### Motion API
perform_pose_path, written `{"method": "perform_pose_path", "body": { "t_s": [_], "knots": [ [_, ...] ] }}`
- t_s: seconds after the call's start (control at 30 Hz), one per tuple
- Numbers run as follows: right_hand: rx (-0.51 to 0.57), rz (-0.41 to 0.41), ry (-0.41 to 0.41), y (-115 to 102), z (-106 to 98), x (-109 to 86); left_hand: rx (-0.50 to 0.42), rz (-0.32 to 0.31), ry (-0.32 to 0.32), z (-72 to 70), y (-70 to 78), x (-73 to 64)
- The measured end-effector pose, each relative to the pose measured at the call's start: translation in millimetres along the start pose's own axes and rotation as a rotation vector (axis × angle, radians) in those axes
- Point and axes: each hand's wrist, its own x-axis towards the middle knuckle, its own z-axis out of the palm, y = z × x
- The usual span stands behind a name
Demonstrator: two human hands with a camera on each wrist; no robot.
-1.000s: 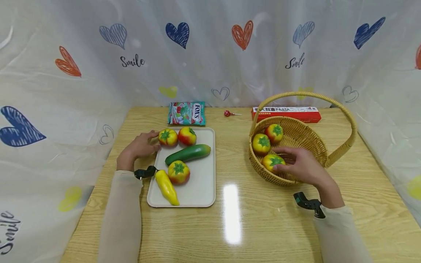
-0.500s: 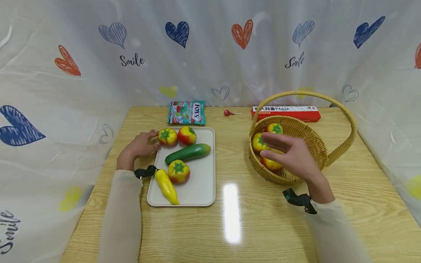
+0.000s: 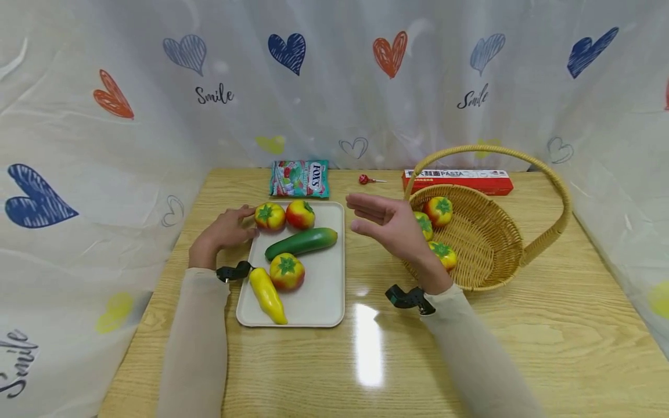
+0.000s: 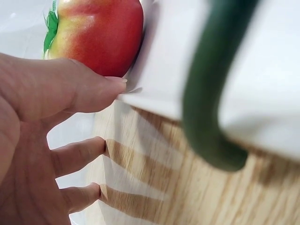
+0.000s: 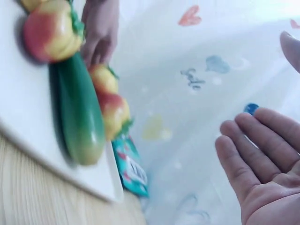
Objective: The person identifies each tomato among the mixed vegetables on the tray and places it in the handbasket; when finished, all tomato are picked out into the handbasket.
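Observation:
My left hand (image 3: 228, 228) rests at the left edge of the white tray (image 3: 321, 302), its thumb at the rim and fingertips down on the table in the left wrist view. Right beside it sits a red-and-yellow tomato (image 3: 270, 216); a second tomato (image 3: 300, 215) lies next to that. Also on the tray are a green zucchini (image 3: 301, 242), another tomato (image 3: 287, 271) and a yellow pepper (image 3: 268, 296), whose green stem (image 4: 211, 93) looms in the left wrist view. Held up between tray and basket, my right hand (image 3: 394, 225) has straight fingers and holds nothing.
To the right stands a wicker basket (image 3: 491, 232) with a tall handle and three tomatoes inside, one tomato (image 3: 438, 211) at the back. A red pasta box (image 3: 483, 183), lollipop (image 3: 366, 179) and candy bag (image 3: 299, 178) lie along the back by the curtain (image 3: 324, 110).
My right hand has let go of a tomato in the basket, risen, and moved left out over the table toward the tray. The left hand has stayed in place.

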Motion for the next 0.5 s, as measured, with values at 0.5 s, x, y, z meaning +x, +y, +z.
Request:
{"method": "perform_pose_path", "body": {
  "t_s": [0.5],
  "knots": [
    [0.031,0.098,-0.034,35,52,70.7,-0.005,0.001,0.000,-1.0,2.3,-1.9]
  ]
}}
